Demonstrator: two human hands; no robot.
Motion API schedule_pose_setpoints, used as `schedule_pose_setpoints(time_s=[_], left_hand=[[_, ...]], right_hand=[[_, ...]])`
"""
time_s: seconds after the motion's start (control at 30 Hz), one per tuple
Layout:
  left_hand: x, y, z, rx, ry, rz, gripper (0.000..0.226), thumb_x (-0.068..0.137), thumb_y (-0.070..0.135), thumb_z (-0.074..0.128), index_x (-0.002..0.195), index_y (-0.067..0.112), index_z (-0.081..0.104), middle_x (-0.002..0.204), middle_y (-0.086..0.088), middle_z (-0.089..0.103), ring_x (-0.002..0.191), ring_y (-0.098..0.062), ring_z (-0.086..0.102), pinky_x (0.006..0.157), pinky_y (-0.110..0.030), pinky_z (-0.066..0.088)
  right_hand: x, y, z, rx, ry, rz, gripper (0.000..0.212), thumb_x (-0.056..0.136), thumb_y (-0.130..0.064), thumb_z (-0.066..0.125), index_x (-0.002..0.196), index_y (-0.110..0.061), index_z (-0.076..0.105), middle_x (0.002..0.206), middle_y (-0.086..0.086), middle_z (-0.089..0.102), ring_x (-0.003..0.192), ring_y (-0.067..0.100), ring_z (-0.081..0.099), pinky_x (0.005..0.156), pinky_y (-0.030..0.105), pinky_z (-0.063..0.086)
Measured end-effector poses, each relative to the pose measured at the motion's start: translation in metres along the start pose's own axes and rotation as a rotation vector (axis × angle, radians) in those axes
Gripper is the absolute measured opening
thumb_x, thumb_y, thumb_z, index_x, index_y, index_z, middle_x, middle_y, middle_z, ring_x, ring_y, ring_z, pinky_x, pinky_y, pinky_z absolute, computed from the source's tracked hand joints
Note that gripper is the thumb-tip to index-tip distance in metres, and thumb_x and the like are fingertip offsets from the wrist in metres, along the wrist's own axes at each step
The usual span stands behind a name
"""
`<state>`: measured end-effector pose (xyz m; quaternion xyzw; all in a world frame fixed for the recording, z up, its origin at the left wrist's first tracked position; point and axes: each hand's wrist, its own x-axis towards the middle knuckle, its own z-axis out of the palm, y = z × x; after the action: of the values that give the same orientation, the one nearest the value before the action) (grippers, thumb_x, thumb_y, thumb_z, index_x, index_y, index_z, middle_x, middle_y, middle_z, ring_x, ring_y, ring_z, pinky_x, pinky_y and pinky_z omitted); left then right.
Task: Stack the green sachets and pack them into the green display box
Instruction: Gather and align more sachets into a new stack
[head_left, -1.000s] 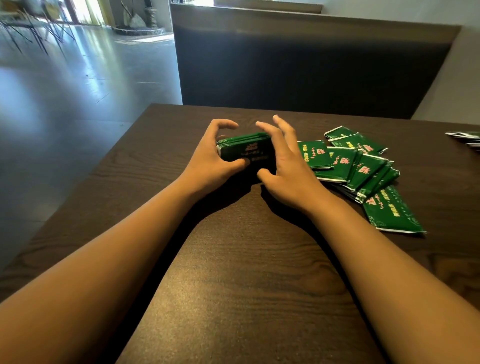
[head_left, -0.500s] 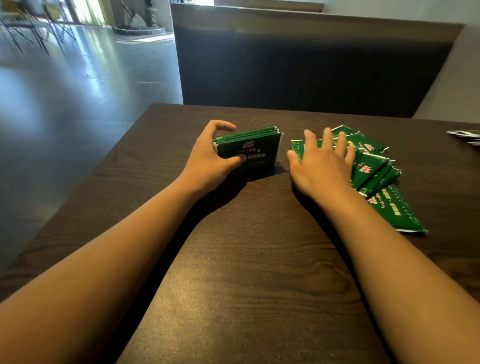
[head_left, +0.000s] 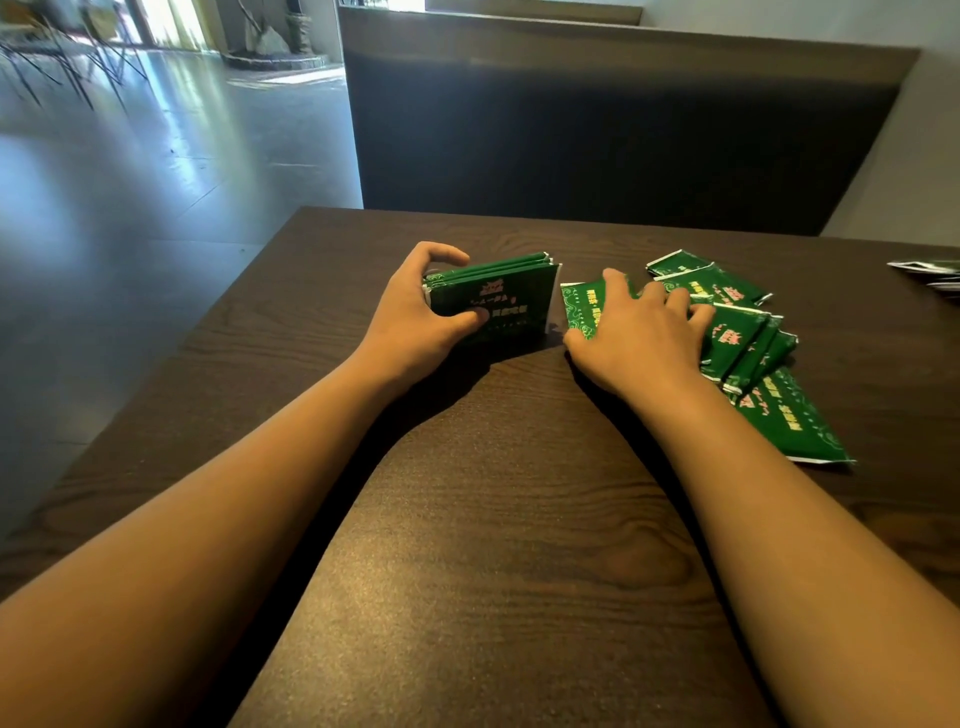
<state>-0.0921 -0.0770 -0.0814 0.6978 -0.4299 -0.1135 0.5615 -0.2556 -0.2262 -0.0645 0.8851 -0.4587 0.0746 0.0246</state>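
A stack of green sachets (head_left: 506, 301) stands on edge on the dark wooden table (head_left: 467, 519). My left hand (head_left: 421, 322) grips the stack's left end, thumb on its front face and fingers curled over the top. To the right lies a loose pile of green sachets (head_left: 748, 332), overlapping one another. My right hand (head_left: 636, 332) lies flat on the pile's left part, fingers spread and touching the nearest sachet (head_left: 582, 309). No green display box is in view.
A dark padded bench back (head_left: 597, 130) rises behind the table's far edge. More packets (head_left: 930, 273) lie at the table's far right edge. The table's left edge drops to a shiny grey floor (head_left: 130, 182).
My right hand left the stack and moved right onto the loose pile, then slid the nearest sachet a little toward the stack. The left hand kept holding the stack upright.
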Motion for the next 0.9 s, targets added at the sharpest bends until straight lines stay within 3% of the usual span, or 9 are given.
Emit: schedule_pose_setpoints(time_s=[0.13, 0.3, 0.47, 0.63, 0.73, 0.83, 0.9], left_hand=[[0.0, 0.0, 0.0, -0.02, 0.004, -0.004, 0.047, 0.088, 0.007, 0.078, 0.123, 0.025, 0.053, 0.127, -0.004, 0.061, 0.116, -0.02, 0.064, 0.084, -0.026, 0.062], [0.0, 0.0, 0.0, -0.046, 0.004, -0.011, 0.047, 0.088, 0.006, 0.078, 0.124, 0.023, 0.053, 0.126, -0.006, 0.061, 0.113, -0.021, 0.065, 0.077, -0.019, 0.06], [0.001, -0.002, 0.0, -0.053, 0.013, -0.012, 0.047, 0.088, 0.006, 0.078, 0.124, 0.023, 0.053, 0.125, -0.006, 0.061, 0.112, -0.019, 0.066, 0.078, -0.022, 0.061], [0.0, -0.001, 0.0, -0.08, 0.038, -0.032, 0.046, 0.088, 0.005, 0.078, 0.124, 0.021, 0.054, 0.123, -0.007, 0.063, 0.111, -0.021, 0.067, 0.08, -0.03, 0.064], [0.0, -0.003, -0.001, -0.094, 0.06, -0.049, 0.046, 0.087, 0.005, 0.079, 0.123, 0.022, 0.055, 0.124, -0.006, 0.063, 0.113, -0.023, 0.067, 0.083, -0.037, 0.065], [0.001, -0.004, -0.001, -0.094, 0.067, -0.052, 0.045, 0.087, 0.006, 0.079, 0.12, 0.024, 0.055, 0.125, -0.005, 0.063, 0.115, -0.023, 0.066, 0.086, -0.041, 0.064], [0.001, -0.004, -0.001, -0.093, 0.069, -0.049, 0.045, 0.087, 0.006, 0.079, 0.12, 0.024, 0.055, 0.125, -0.005, 0.063, 0.116, -0.024, 0.066, 0.087, -0.041, 0.064]], right_hand=[[0.0, 0.0, -0.001, 0.103, 0.122, -0.045, 0.085, 0.085, -0.05, 0.066, 0.156, -0.024, 0.025, 0.142, 0.016, 0.043, 0.129, 0.039, 0.044, 0.106, 0.054, 0.031], [-0.002, -0.001, -0.002, 0.279, 0.236, -0.118, 0.065, 0.087, -0.022, 0.064, 0.147, -0.018, 0.04, 0.129, 0.011, 0.048, 0.11, 0.036, 0.057, 0.087, 0.047, 0.049], [-0.001, -0.003, -0.005, 0.349, 0.322, -0.102, 0.055, 0.088, -0.016, 0.059, 0.142, -0.016, 0.049, 0.125, 0.01, 0.054, 0.103, 0.032, 0.059, 0.077, 0.04, 0.047], [0.0, -0.002, -0.006, 0.417, 0.375, -0.091, 0.031, 0.088, -0.016, 0.057, 0.117, -0.012, 0.066, 0.103, 0.001, 0.047, 0.085, 0.023, 0.05, 0.068, 0.034, 0.04], [0.001, 0.001, -0.007, 0.473, 0.42, -0.076, 0.02, 0.088, -0.015, 0.055, 0.105, -0.012, 0.065, 0.101, -0.001, 0.045, 0.084, 0.022, 0.051, 0.067, 0.034, 0.042], [0.001, 0.005, -0.006, 0.57, 0.506, -0.06, 0.009, 0.087, -0.014, 0.052, 0.091, -0.017, 0.059, 0.1, -0.002, 0.046, 0.095, 0.024, 0.051, 0.076, 0.039, 0.046], [0.002, 0.007, -0.006, 0.654, 0.597, -0.074, 0.013, 0.084, -0.012, 0.048, 0.087, -0.02, 0.058, 0.099, -0.001, 0.048, 0.099, 0.024, 0.049, 0.081, 0.042, 0.046]])
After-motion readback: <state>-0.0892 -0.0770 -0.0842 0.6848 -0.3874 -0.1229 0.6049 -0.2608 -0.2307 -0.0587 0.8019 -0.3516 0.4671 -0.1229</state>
